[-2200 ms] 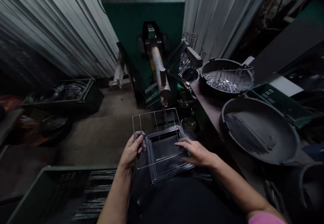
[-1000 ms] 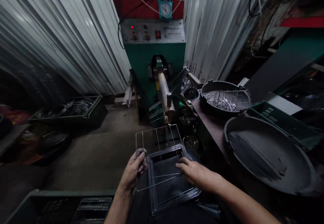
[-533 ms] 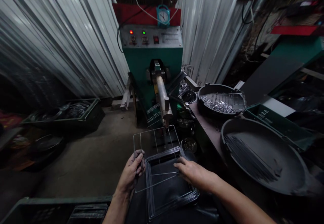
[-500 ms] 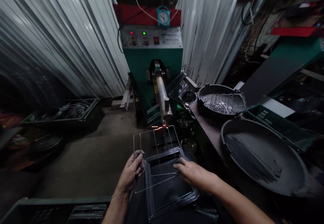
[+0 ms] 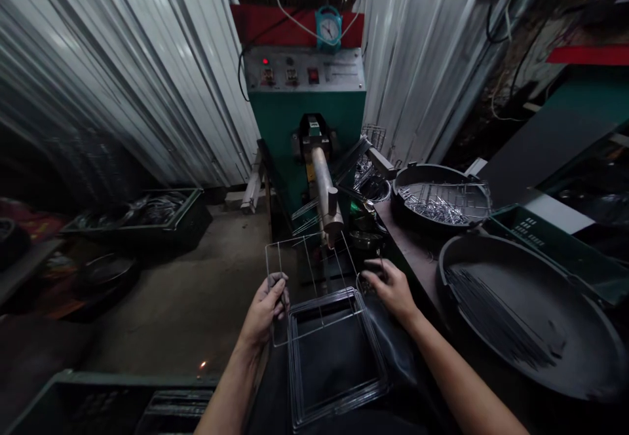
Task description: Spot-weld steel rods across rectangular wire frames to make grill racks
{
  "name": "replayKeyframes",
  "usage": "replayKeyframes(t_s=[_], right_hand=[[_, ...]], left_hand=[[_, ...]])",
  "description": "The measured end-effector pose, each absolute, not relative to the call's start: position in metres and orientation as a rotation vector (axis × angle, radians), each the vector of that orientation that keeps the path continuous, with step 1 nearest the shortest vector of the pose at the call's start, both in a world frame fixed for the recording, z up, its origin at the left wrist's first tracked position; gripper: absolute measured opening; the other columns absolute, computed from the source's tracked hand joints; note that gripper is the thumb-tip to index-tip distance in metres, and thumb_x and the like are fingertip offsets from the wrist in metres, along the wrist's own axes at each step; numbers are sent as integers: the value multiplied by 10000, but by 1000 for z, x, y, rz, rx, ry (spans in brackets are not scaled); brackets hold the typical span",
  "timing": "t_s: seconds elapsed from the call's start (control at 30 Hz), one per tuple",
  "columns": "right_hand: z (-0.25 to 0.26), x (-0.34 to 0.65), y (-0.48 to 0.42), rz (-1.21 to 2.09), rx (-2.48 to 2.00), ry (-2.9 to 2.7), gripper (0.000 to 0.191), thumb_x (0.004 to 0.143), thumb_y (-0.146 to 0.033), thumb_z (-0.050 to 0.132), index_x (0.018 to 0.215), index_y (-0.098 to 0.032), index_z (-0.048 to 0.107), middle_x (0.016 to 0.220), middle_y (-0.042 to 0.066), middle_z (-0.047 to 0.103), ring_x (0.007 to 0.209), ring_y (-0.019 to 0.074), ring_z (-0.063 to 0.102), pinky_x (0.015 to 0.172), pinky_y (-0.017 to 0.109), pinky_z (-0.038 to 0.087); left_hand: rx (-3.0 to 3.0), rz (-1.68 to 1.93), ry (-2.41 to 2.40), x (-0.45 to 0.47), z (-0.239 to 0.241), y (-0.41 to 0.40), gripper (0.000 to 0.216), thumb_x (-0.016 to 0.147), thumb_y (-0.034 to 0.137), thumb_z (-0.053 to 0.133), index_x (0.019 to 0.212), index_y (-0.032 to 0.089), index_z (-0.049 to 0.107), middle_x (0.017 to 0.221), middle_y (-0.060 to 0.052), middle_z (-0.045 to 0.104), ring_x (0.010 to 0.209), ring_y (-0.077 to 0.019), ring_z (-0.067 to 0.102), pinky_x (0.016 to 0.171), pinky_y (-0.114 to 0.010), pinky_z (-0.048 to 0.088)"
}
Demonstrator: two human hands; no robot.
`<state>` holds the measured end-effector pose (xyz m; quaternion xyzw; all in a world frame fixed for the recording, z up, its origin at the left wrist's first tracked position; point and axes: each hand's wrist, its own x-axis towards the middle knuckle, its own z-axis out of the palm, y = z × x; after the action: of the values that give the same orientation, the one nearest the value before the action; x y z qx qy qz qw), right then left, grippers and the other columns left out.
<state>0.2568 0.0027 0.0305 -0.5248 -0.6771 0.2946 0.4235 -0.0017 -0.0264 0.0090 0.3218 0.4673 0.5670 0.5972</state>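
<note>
My left hand (image 5: 268, 307) is closed around the left side of a thin rectangular wire frame with cross wires (image 5: 312, 278). The far edge of this frame lies under the tip of the welding machine's metal arm (image 5: 325, 189). To the right of the frame is my right hand (image 5: 393, 289), its fingers curled together; whatever they pinch is too thin and dark to make out. Below both hands, a stack of rectangular wire frames (image 5: 295, 382) rests on dark material over my lap.
The green machine (image 5: 275, 111) carries a control panel with a red light. On the right, one round pan (image 5: 400, 209) holds short metal pieces, another (image 5: 555, 291) long dark rods. Green crates stand at back left (image 5: 196, 219) and front left (image 5: 98, 377). A spark glows near the front one.
My right hand has moved right and away from the frame, and the two loose wires across it are gone from there. Sparks at the arm's tip have stopped. The green light is off.
</note>
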Motion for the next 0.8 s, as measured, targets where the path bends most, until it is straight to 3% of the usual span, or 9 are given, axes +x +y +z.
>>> replayKeyframes(t_s=[0.07, 0.17, 0.27, 0.37, 0.53, 0.8], right_hand=[[28, 246, 31, 1021, -1415, -1544, 319, 732, -396, 559, 927, -146, 589, 604, 4, 560, 451, 104, 500, 433, 227, 416], [28, 229, 69, 1341, -1419, -1459, 335, 691, -416, 592, 856, -124, 596, 494, -47, 496, 338, 49, 363, 331, 175, 282], [33, 215, 93, 1462, -1368, -1481, 283, 644, -385, 640, 733, -119, 603, 477, -54, 492, 354, 34, 345, 336, 158, 238], [37, 210, 107, 1534, -1339, -1466, 210, 600, -304, 678, 642, -122, 582, 486, -48, 517, 403, 44, 401, 373, 152, 277], [34, 207, 120, 1645, -1248, -1439, 203, 618, -313, 651, 695, -133, 596, 531, -41, 553, 453, 62, 455, 423, 164, 351], [35, 192, 135, 1605, -1248, -1444, 139, 566, -229, 657, 584, -132, 559, 460, -49, 523, 402, 55, 424, 389, 167, 297]], left_hand=[[745, 1340, 1070, -2, 11, -12, 264, 696, 360, 579, 865, 186, 476, 490, 85, 471, 302, -8, 226, 306, -132, 249], [762, 1347, 1046, -7, 14, 11, 252, 695, 339, 583, 859, 179, 479, 486, 81, 480, 302, -4, 222, 308, -127, 250], [773, 1332, 1014, -14, 16, 32, 244, 690, 323, 593, 843, 172, 478, 477, 80, 475, 304, -1, 223, 307, -120, 243], [769, 1327, 1003, -20, 19, 49, 253, 675, 314, 610, 831, 165, 478, 461, 86, 456, 301, 1, 224, 304, -114, 231], [781, 1310, 1006, -23, 22, 67, 266, 662, 317, 622, 822, 157, 482, 456, 85, 455, 298, 6, 227, 306, -111, 230], [786, 1307, 1033, -35, 22, 84, 269, 646, 314, 636, 807, 147, 500, 443, 84, 440, 293, 8, 230, 299, -109, 222]])
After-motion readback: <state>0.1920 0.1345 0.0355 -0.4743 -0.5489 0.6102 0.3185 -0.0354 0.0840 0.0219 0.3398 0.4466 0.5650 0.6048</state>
